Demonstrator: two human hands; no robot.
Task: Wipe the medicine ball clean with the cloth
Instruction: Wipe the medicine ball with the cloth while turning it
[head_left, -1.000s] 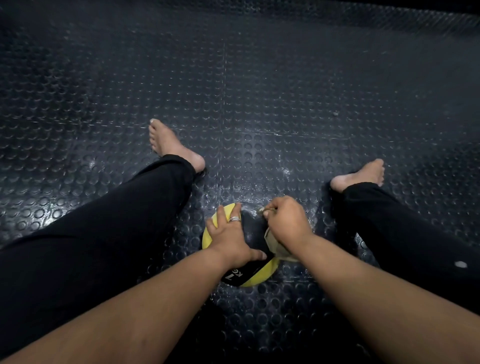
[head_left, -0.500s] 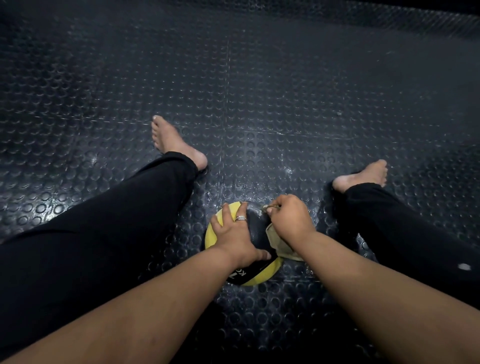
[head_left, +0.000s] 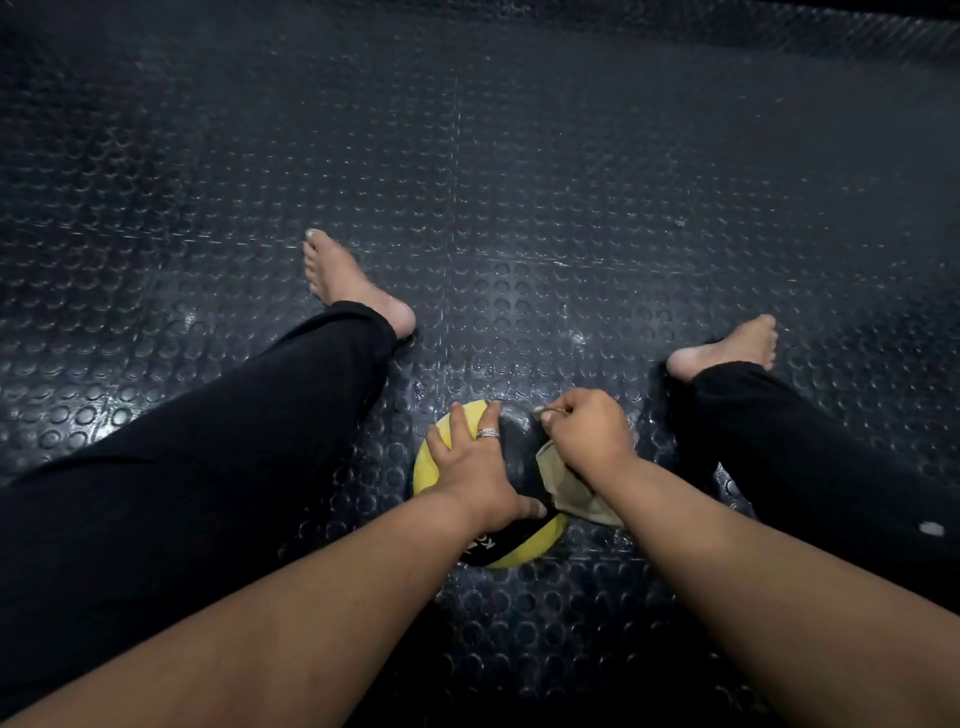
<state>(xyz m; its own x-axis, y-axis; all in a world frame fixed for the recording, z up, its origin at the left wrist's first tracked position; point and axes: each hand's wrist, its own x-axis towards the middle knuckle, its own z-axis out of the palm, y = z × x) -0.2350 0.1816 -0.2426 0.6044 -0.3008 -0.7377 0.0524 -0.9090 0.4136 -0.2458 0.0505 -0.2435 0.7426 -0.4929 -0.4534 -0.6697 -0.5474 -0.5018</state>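
I see the ball (head_left: 524, 548) on the floor (head_left: 519, 182) between the legs, left hand (head_left: 475, 475) spread flat on top, right hand (head_left: 584, 434) pinching the cloth (head_left: 563, 480) against it

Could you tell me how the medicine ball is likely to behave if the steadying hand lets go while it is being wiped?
Being round, the medicine ball would probably roll on the studded floor; the left hand lies spread across it. It is likely heavy for its size, so cloth strokes alone may barely shift it.
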